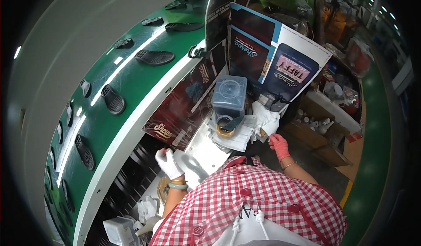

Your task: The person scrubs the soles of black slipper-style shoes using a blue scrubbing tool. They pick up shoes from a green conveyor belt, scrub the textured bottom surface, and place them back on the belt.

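Tub point(229, 98), clear with bluish lid, stands on the white worktop point(202, 153); take it as landmark. Right hand point(279, 147), red-gloved, is below and right of tub, fingers drawn narrow at the edge of a crumpled white wad point(265, 122); whether it grips, cannot tell. Wad lies just right of tub, cloth or paper unclear. Left hand point(169, 163), white-gloved, is below and left of tub, fingers half curled, nothing visible in them. Tape roll point(225, 132) and papers point(241, 135) just below tub. Dark soles point(113, 99) on green belt point(127, 77), well left of tub.
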`<move>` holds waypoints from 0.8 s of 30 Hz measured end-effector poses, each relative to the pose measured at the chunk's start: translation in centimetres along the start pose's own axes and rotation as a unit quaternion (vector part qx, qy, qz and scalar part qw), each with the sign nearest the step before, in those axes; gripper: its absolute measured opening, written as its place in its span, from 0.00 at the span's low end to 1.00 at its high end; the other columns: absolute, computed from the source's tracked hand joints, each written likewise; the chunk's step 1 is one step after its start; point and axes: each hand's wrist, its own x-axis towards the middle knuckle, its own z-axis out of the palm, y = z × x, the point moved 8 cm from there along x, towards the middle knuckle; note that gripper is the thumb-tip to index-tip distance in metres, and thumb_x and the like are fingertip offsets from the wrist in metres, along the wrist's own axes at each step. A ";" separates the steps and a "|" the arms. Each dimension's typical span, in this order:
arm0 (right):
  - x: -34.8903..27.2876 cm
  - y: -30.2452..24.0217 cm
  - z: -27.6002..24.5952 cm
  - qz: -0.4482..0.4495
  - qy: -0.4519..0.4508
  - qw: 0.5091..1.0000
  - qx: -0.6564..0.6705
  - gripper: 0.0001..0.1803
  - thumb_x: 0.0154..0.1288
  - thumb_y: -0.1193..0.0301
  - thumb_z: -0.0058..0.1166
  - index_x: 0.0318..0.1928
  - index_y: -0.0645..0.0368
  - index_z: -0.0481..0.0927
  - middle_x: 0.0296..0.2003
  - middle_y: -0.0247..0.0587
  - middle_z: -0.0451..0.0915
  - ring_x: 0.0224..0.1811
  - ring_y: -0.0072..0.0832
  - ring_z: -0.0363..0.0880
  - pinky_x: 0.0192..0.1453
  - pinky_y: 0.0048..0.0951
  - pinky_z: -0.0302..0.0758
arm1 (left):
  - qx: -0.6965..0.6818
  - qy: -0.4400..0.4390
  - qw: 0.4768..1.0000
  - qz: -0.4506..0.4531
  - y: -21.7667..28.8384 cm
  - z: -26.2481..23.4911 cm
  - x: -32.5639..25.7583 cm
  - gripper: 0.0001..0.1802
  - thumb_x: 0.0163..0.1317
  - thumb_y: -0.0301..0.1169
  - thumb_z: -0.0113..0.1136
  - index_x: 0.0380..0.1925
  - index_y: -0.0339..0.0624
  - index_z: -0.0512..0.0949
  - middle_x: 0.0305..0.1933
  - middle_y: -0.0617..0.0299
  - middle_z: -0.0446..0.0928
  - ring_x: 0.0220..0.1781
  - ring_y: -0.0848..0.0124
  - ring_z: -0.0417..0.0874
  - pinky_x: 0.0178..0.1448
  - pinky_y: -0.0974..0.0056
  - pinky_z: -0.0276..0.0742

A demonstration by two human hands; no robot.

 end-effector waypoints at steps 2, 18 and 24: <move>0.5 1.1 -1.7 0.012 0.014 1.000 -0.021 0.19 0.61 0.63 0.57 0.50 0.61 0.75 0.35 0.34 0.79 0.28 0.19 0.76 0.27 0.21 0.73 | 0.117 0.048 0.992 0.012 -0.9 -1.5 0.8 0.28 0.53 0.25 0.60 0.55 0.37 0.64 0.51 0.57 0.68 0.49 0.70 0.71 0.56 0.65 0.67; 7.6 2.3 -6.0 0.062 0.055 0.996 -0.045 0.21 0.60 0.62 0.56 0.52 0.57 0.73 0.36 0.33 0.77 0.27 0.22 0.76 0.28 0.23 0.75 | -0.077 -0.114 0.944 -0.301 -11.8 2.9 3.8 0.24 0.50 0.15 0.55 0.50 0.39 0.71 0.43 0.63 0.78 0.40 0.72 0.79 0.43 0.68 0.74; 9.4 -0.9 -6.1 0.028 0.085 0.994 -0.054 0.29 0.58 0.63 0.58 0.59 0.58 0.68 0.39 0.32 0.77 0.32 0.20 0.75 0.32 0.22 0.74 | -0.070 -0.211 0.952 -0.211 -12.6 2.7 5.6 0.19 0.47 0.16 0.58 0.43 0.35 0.74 0.40 0.63 0.79 0.39 0.72 0.78 0.45 0.69 0.74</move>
